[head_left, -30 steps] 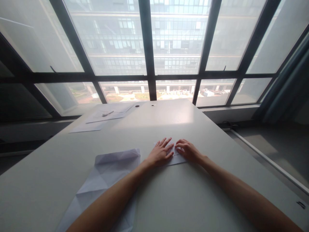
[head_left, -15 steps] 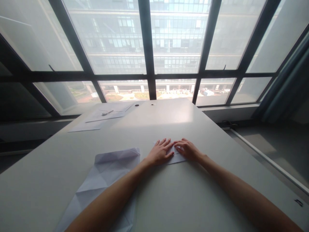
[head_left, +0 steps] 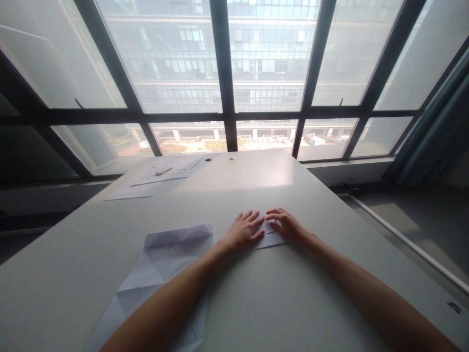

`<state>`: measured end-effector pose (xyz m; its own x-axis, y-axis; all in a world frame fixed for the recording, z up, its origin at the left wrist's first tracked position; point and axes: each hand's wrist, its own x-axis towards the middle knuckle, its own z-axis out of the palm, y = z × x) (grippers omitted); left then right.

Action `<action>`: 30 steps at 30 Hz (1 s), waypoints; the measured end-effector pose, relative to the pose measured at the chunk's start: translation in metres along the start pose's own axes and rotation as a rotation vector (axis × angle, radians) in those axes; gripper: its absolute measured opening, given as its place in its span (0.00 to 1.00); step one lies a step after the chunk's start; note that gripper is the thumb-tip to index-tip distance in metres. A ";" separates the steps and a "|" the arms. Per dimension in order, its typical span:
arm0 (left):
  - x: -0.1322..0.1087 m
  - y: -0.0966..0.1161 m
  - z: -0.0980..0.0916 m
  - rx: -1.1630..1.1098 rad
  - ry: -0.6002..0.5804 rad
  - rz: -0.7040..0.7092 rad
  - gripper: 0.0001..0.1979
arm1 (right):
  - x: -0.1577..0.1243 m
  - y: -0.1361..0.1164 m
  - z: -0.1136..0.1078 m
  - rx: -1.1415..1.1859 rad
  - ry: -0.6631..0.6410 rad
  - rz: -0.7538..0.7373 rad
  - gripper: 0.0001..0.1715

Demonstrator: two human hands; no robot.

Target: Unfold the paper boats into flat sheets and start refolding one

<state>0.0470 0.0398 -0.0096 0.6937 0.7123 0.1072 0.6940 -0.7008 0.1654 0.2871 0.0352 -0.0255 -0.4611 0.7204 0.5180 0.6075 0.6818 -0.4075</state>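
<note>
A small folded white paper (head_left: 270, 238) lies on the grey table (head_left: 278, 293) in front of me. My left hand (head_left: 243, 230) rests flat on its left part, fingers stretched and spread. My right hand (head_left: 285, 224) sits on its right part, fingers bent with the tips pressing the paper near the middle fold. Most of the paper is hidden under both hands.
A large creased white sheet (head_left: 157, 274) lies at the left under my left forearm. Farther back on the left are flat sheets (head_left: 146, 183) with a white pen (head_left: 163, 171). Two small holes (head_left: 208, 160) mark the table's far edge by the window.
My right hand's fingertips have shifted slightly on the paper; my left hand has stayed flat in place.
</note>
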 end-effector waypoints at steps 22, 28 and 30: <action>0.000 0.002 -0.002 0.007 -0.006 -0.016 0.29 | -0.004 0.026 -0.015 0.097 -0.125 0.084 0.19; 0.001 0.002 -0.001 0.009 -0.012 -0.016 0.30 | -0.003 0.026 -0.017 0.103 -0.129 0.096 0.26; 0.001 0.002 0.000 0.007 -0.009 -0.012 0.30 | -0.003 0.026 -0.016 0.091 -0.131 0.103 0.28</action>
<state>0.0487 0.0389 -0.0088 0.6868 0.7205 0.0959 0.7038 -0.6922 0.1598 0.3147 0.0487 -0.0252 -0.4833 0.7933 0.3703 0.5977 0.6081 -0.5225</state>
